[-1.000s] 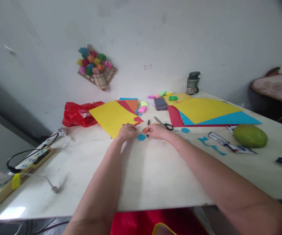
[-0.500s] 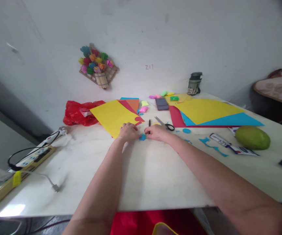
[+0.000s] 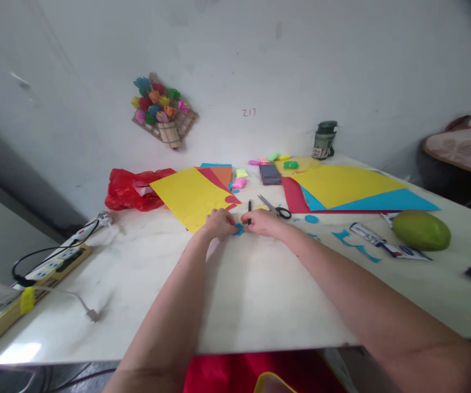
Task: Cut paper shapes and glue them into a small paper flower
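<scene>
the near tabletop [image 3: 251, 297] gives passage, while scissors [image 3: 275, 208] and black pen [image 3: 249, 206] obstruct farther back.

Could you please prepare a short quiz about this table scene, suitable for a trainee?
1. True or false: the green fruit lies to the right of the scissors.

2. Which thing shows between the left hand and the right hand?
a) red bag
b) blue paper piece
c) green bottle

3. Fill in the colour: the large sheet nearest the left hand is ____.

Key: 1. true; 2. b; 3. yellow
</scene>
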`<state>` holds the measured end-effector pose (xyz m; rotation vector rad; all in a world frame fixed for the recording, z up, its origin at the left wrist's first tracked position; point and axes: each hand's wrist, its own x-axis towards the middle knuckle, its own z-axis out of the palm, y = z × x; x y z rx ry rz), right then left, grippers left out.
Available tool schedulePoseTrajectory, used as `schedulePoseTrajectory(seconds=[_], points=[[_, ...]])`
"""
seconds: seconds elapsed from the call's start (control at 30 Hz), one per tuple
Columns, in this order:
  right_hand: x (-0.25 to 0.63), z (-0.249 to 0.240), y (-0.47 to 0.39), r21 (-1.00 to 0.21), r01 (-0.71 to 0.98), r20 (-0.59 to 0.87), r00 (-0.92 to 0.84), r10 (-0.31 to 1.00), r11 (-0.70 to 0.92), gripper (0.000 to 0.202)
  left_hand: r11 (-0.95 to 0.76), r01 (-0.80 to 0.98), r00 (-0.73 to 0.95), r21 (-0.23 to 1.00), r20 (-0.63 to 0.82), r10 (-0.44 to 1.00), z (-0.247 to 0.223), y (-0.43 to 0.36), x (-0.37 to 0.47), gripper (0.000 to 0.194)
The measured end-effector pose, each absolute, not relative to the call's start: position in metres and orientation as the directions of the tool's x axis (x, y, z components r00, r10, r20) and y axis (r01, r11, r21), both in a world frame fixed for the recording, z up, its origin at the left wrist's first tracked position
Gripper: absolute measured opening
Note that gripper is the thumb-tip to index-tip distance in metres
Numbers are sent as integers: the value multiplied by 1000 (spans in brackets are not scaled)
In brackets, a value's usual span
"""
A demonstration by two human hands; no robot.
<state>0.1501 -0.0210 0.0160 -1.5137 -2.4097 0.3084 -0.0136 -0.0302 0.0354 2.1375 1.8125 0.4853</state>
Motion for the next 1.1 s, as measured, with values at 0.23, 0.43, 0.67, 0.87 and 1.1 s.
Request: schedulePoseTrajectory(seconds=[0.23,0.43,0.67,0.87,1.1], points=[[159,18,-16,-512,756,140,-395,908,408,18,-111,632,141,767,27,990,30,-28,-21,19],[170,13,-3,-690,641,268,-204,941,336,17,-100,303,82,948,78,994,26,-24,-19,25],[163,4,0,-863,407,162,-336,928,298,24,-137,90,191,986,118,974,22,-24,-13,28],[157,5,-2,-906,358,113,-310,944,226,15,-129,67,211,989,112,971,20,-23,-12,27],[158,9,-5,-905,357,113,-322,940,231,16,-92,202,216,975,47,975,21,-25,-13,21]])
